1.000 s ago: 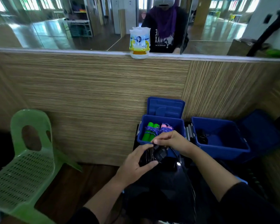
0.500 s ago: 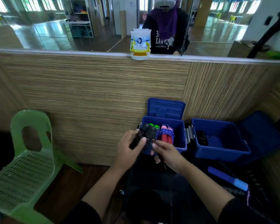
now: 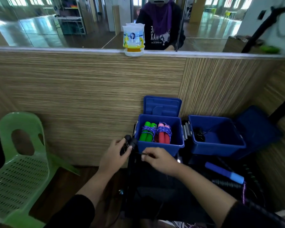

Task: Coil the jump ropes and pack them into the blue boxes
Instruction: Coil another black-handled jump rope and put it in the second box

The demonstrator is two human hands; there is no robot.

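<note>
Beside the left blue box, the left hand is gripping black handles while right-hand fingers are pinching cord; more winding likely comes next.

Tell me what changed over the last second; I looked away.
The left hand carried the black rope handles from the lap up and left, beside the left blue box. The right hand now pinches the cord. Green and red bundles stayed inside.
</note>
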